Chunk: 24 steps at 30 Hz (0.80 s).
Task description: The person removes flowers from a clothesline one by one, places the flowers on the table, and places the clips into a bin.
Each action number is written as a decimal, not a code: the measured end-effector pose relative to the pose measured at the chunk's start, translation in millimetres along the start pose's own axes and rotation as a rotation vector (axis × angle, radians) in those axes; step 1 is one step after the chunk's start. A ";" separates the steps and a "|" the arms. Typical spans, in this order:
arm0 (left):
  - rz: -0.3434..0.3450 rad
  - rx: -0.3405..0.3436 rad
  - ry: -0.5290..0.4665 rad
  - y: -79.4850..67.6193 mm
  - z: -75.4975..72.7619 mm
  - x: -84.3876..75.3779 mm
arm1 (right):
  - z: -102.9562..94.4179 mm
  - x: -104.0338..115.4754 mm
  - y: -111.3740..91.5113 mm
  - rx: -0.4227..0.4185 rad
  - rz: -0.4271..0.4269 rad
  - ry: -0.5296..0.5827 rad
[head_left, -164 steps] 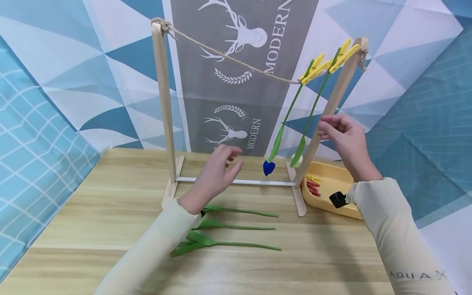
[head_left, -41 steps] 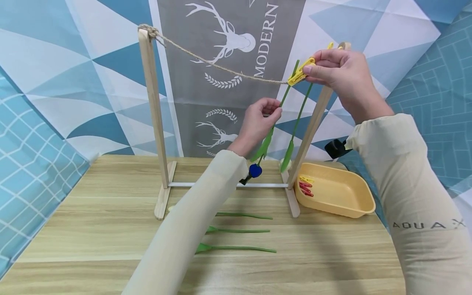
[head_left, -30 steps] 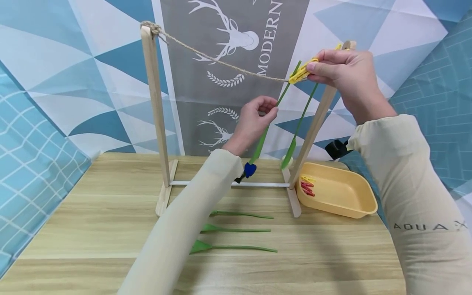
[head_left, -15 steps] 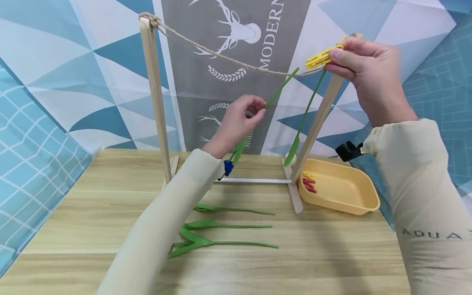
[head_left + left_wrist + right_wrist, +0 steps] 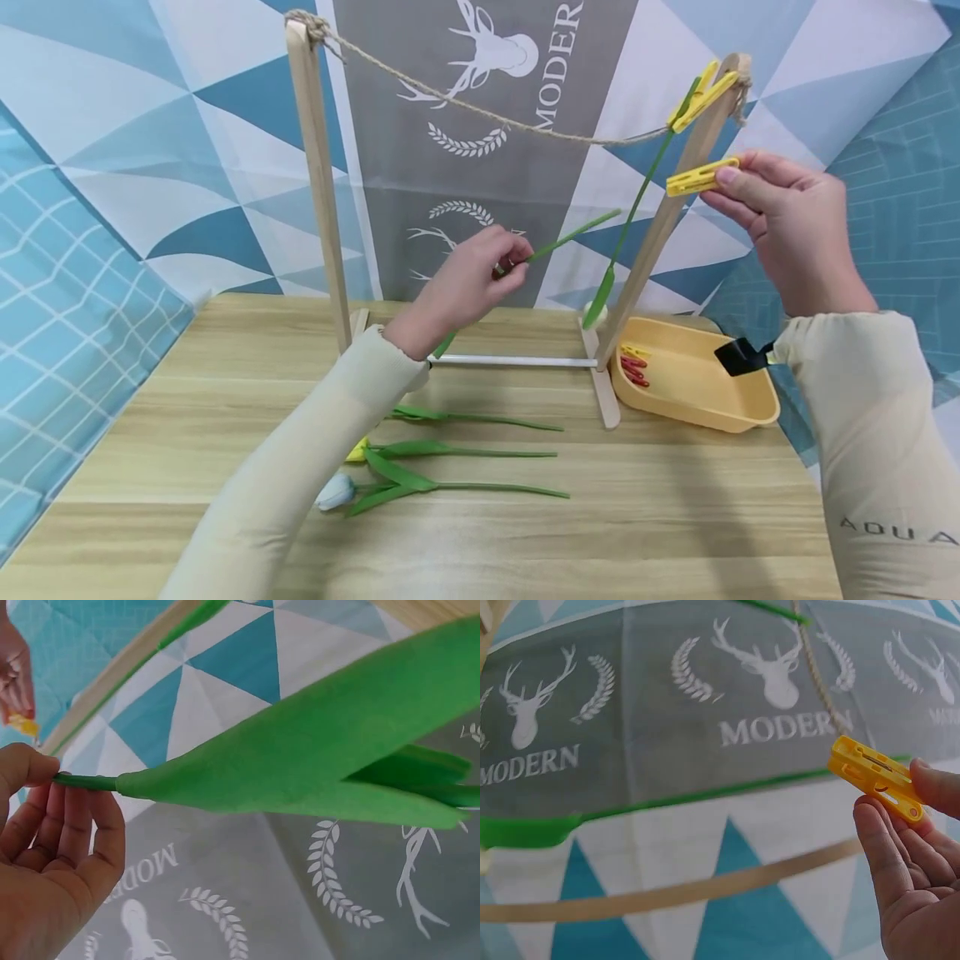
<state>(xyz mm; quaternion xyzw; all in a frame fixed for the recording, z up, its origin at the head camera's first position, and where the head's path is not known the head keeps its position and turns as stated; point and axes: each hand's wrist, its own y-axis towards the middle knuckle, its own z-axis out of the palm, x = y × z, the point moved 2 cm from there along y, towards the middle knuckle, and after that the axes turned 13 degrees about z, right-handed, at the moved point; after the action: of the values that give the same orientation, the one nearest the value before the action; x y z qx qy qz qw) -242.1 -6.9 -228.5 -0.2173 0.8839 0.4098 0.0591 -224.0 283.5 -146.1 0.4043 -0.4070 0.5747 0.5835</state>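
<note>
My left hand [image 5: 472, 283] pinches an artificial tulip [image 5: 577, 235] by its green stem, below the rope and apart from it; its flower is hidden behind the sleeve in the head view. Green leaves [image 5: 247, 757] of this tulip fill much of the left wrist view. To the right, my right hand [image 5: 798, 221] holds a yellow clothespin [image 5: 693, 178] between thumb and fingers, with nothing in the peg's jaws. Another tulip [image 5: 639, 200], white-headed, hangs upside down from the rope [image 5: 480, 110], held by a second yellow clothespin [image 5: 702, 104] close to the right post.
A wooden frame with a left post [image 5: 318, 167], a right post [image 5: 675, 212] and a white crossbar [image 5: 517, 361] carries the rope. Three tulips lie in front of it, including a pale blue one [image 5: 335, 492]. At right stands a yellow tray [image 5: 693, 416] with red clothespins [image 5: 634, 372] and yellow ones.
The right hand has taken the yellow clothespin off the rope and moved right and down with it. The blue tulip has come off the rope, carried left and down by the left hand.
</note>
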 end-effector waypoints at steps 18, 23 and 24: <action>0.155 0.257 0.322 -44.8 7.5 -41.9 | -75.6 -64.3 -4.2 -0.074 0.124 0.020; 0.177 0.316 0.402 -61.9 15.1 -54.6 | -94.5 -84.8 -3.7 -0.113 0.159 -0.030; 0.187 0.323 0.420 -65.6 16.8 -57.0 | -98.3 -88.8 -3.3 -0.119 0.166 -0.038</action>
<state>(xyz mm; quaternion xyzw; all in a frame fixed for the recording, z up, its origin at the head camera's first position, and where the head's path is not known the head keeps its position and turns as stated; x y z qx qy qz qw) -163.7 -12.5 -269.2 -0.2030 0.9468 0.2134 -0.1297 -220.4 345.5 -263.2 0.3447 -0.4835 0.5881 0.5491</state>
